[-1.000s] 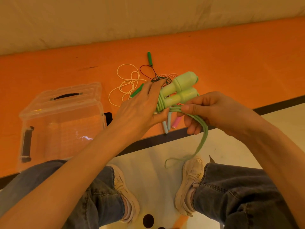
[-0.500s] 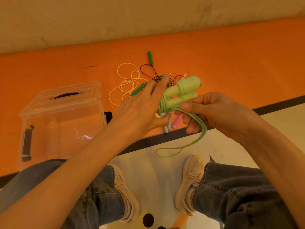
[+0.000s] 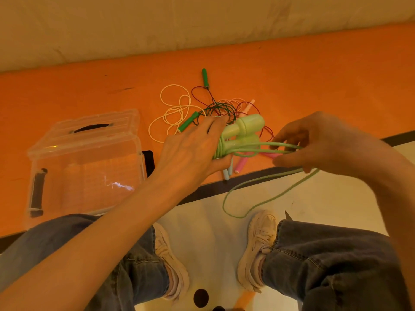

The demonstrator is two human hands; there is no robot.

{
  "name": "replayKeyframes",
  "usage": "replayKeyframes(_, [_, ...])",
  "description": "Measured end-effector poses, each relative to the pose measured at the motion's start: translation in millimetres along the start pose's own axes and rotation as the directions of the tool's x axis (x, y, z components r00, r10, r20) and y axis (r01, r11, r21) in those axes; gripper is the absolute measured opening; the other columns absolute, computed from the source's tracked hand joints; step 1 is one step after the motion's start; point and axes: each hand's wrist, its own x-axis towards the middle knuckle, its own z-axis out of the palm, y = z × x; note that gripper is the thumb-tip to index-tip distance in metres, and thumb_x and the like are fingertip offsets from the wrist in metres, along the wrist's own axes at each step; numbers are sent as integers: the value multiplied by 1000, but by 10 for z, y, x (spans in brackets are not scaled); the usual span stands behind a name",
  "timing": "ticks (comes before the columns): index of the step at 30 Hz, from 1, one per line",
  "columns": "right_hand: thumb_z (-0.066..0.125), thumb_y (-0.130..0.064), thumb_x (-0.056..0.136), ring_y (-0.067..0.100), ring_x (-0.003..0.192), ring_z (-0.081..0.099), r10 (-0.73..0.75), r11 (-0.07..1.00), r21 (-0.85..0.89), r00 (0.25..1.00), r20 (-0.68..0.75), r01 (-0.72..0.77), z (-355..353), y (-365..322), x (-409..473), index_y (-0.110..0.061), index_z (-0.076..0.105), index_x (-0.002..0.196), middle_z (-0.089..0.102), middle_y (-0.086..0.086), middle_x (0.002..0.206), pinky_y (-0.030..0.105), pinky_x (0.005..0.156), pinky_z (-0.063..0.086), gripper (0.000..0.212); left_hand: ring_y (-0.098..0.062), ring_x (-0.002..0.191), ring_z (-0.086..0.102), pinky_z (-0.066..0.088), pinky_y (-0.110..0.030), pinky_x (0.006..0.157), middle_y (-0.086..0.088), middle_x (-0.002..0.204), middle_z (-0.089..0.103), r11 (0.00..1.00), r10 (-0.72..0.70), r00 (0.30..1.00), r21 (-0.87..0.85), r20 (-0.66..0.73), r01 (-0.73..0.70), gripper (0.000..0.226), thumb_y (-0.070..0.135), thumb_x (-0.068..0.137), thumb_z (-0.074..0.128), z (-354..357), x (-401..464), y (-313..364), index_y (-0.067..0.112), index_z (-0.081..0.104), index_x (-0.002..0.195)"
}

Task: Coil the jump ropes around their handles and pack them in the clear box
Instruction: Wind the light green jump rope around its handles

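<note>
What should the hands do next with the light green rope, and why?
Probably bring the right hand back over the light green handles for another wrap. The left hand grips both handles with a few turns already round them, while the right hand holds the light green rope pulled out sideways, and a long loop still hangs loose below, so coiling isn't finished.

An orange mat (image 3: 314,81) spans the floor below a beige wall (image 3: 202,23); nearer lie a dark border strip (image 3: 208,190) and pale flooring (image 3: 325,198)
</note>
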Motion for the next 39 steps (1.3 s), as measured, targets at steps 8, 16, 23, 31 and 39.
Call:
replayKeyframes(8, [72,-33,77,24,65,60,-431,870,-7,755,-494,493,-37,-18,-8,-23,70,91,71,8,79,33,56,46,16,-23,95,63,34,-27,56,6,116,61,1000,23,999,-21,38,-22,61,51,84,59,-19,19,2,28,47,139])
replayKeyframes(16, [73,-23,81,12,75,65,-493,848,-147,659,-569,508,72,-38,269,-14,75,89,70,-1,83,35,67,51,13,-20,99,62,29,-26,57,8,117,63,977,193,978,-104,76,-184,65,58,83,60,34,-6,31,26,47,138])
replayKeyframes(23, [75,-22,77,4,75,64,-385,884,-16,707,-593,468,91,11,424,-16,76,87,71,-4,81,20,68,47,11,-20,76,59,37,-31,51,2,103,63,970,199,978,-151,58,-189,92,61,83,54,2,-20,70,20,12,154])
replayKeyframes(31, [78,-17,75,-3,57,55,-331,885,118,786,-521,451,118,45,494,-18,74,84,72,6,76,15,55,39,10,-20,86,63,50,-33,55,3,118,63,911,282,959,-313,2,-267,67,53,81,53,-26,-43,61,25,41,140])
replayKeyframes(39, [78,-18,75,-1,66,63,-328,878,142,791,-516,457,83,92,469,-18,73,87,71,0,77,12,61,45,13,-14,92,56,53,-38,61,8,125,43,874,280,960,-413,-4,-257,69,55,77,69,-18,-20,19,26,48,136])
